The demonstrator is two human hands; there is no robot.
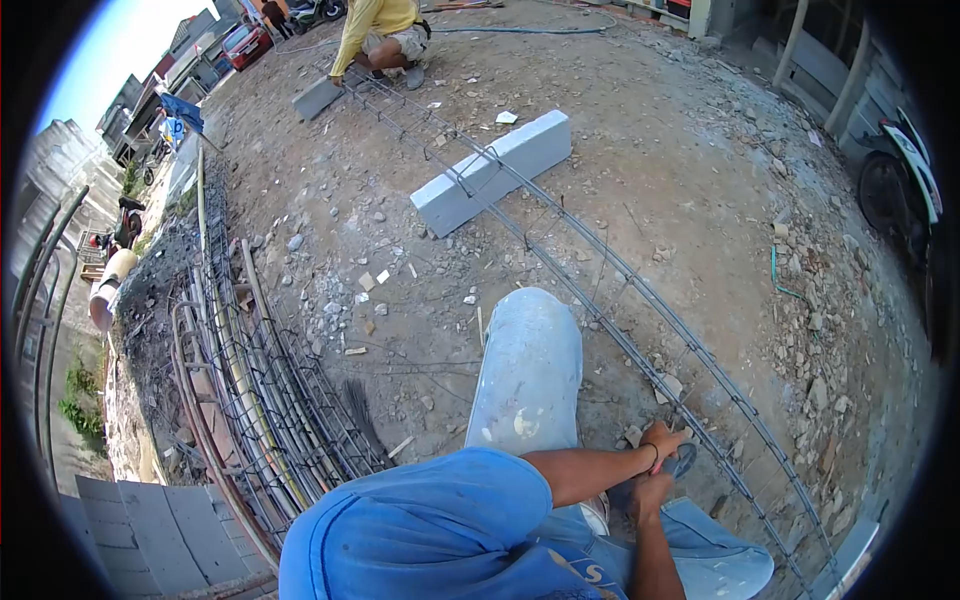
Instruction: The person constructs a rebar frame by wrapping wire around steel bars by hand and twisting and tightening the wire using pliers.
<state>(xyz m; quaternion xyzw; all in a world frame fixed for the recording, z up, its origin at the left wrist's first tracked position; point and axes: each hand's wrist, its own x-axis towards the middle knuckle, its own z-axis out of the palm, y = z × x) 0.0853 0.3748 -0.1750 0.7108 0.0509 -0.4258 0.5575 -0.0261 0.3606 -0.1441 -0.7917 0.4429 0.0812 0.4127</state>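
Observation:
A long rebar frame (620, 265) with stirrups runs diagonally from the upper left to the lower right, resting across a grey-white block (500, 172). Beside its near end, at the lower right, is my left hand (664, 445), with fingers bent and a dark band at the wrist. Just below it is my right hand (652, 492), its fingers curled. Both hands are close together near the rebar. What they hold, if anything, is too small and hidden to make out.
A co-worker in yellow (375, 30) crouches at the frame's far end by another block (318, 98). Bundled rebar and poles (250, 390) lie at the left. Rubble covers the ground, and a motorbike (900, 190) stands at the right.

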